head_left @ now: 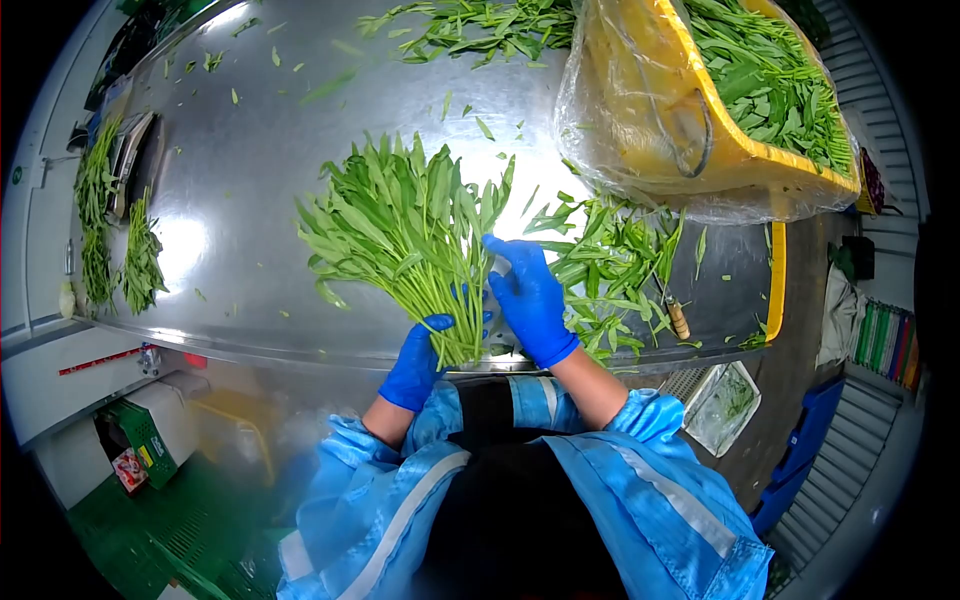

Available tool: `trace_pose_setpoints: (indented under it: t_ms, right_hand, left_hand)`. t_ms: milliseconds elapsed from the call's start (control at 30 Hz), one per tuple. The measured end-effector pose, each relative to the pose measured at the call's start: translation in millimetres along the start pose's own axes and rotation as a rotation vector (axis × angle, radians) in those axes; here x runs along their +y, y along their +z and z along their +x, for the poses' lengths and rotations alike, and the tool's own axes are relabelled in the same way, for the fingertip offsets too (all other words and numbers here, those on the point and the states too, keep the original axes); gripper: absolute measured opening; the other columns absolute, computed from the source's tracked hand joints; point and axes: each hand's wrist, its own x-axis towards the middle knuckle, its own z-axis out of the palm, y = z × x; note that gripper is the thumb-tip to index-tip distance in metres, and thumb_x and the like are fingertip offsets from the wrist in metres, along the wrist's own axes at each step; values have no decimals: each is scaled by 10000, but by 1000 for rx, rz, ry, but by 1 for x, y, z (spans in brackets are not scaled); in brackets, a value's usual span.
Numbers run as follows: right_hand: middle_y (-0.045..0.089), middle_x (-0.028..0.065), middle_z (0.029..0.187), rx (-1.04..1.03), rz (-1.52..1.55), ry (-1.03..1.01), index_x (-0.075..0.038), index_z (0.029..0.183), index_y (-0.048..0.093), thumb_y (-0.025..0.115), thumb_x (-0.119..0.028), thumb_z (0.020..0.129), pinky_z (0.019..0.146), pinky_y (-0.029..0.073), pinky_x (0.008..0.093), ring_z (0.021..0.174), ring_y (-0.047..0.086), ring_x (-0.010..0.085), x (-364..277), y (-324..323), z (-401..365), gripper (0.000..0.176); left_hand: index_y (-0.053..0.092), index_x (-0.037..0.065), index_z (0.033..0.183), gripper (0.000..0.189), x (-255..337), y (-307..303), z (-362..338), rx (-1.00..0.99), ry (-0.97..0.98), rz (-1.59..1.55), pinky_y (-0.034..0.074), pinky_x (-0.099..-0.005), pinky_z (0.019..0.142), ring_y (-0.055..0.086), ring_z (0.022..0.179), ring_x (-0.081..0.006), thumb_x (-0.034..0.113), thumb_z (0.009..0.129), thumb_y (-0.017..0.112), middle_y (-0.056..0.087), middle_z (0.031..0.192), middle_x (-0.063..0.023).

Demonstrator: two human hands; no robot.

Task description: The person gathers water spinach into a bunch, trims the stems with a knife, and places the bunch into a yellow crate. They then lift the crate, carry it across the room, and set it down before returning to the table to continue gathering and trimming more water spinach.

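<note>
A full bunch of long-stemmed leafy greens [400, 225] fans out over the steel table, leaves pointing away from me. My blue-gloved left hand [412, 366] is wrapped round its stems near the cut ends, at the table's front edge. At the right side of the bunch is my right hand [535, 305], also gloved in blue, its index finger and thumb apart beside the outer stems. Loose greens [610, 260] lie to the right of that hand. Among them rests a tool with a wooden handle [678, 319], its other end covered by leaves.
A yellow crate [715, 95] lined with clear plastic and full of greens stands tilted at the back right. More greens [490, 25] lie at the far edge of the steel table [240, 130]. Two small bunches [142, 255] sit at far left. Green crates [190, 520] are below left.
</note>
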Motion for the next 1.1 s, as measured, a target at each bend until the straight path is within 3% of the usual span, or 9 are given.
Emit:
trace_pose_setpoints:
  t_ms: [33,67,200,400,500,700,800,900,1100]
  right_hand:
    - [621,91,945,-16,-29,-31,-110,1190,616,675,-103,823,679,497,280,732,601,168,-7,-6,1,372]
    - [659,111,848,-26,342,-52,-121,1052,697,640,-218,864,655,511,316,711,646,225,-7,2,0,219]
    - [675,123,734,-202,-105,45,-155,951,733,574,-403,877,634,515,378,679,661,292,-4,12,2,304]
    - [680,124,724,-190,-65,15,-102,1028,708,570,-388,881,617,521,357,627,671,243,12,17,3,351]
    - [676,103,670,-259,48,196,-49,1078,679,592,-338,877,574,521,332,595,673,203,9,17,4,363]
    - [682,97,757,-404,442,470,12,1072,647,628,-221,866,477,473,240,567,629,121,19,25,13,311]
    - [669,87,790,-215,830,419,1,1059,635,619,-209,877,456,438,222,540,581,96,35,41,0,278]
    - [640,46,756,-211,740,593,-10,1075,620,616,-190,883,455,417,213,518,535,82,22,34,-3,263]
    - [616,43,680,-204,536,420,-5,1050,632,643,-176,869,489,431,219,514,515,78,17,38,-9,249]
  left_hand:
    - [422,7,1349,553,0,0,0,-10,-1,-1,457,-489,980,575,1110,-348,107,822,556,567,1230,-176]
    - [423,10,1348,554,-1,-8,2,30,-18,-2,453,-494,984,575,1110,-349,105,819,559,565,1233,-177]
    - [455,15,1309,540,-3,-11,3,99,-18,-7,485,-448,936,598,1039,-310,99,792,586,584,1163,-149]
    - [444,24,1327,559,-5,-20,7,42,-7,-43,468,-511,961,588,1084,-342,90,790,584,584,1192,-173]
    - [453,31,1317,557,-5,-25,9,36,-8,-48,475,-508,949,596,1057,-338,93,781,592,592,1162,-167]
    - [444,47,1320,570,-8,-29,13,-105,10,-82,487,-488,929,596,1029,-317,98,775,604,579,1131,-143]
    - [433,52,1331,572,-8,-25,12,-117,32,-74,492,-465,920,592,1028,-298,109,790,611,569,1122,-122]
    - [427,58,1340,566,-7,-12,9,-78,47,-87,500,-433,904,592,1025,-274,113,810,618,562,1137,-109]
    - [474,23,1294,502,-7,-9,4,126,84,143,514,-388,870,618,988,-248,88,816,617,599,1129,-114]
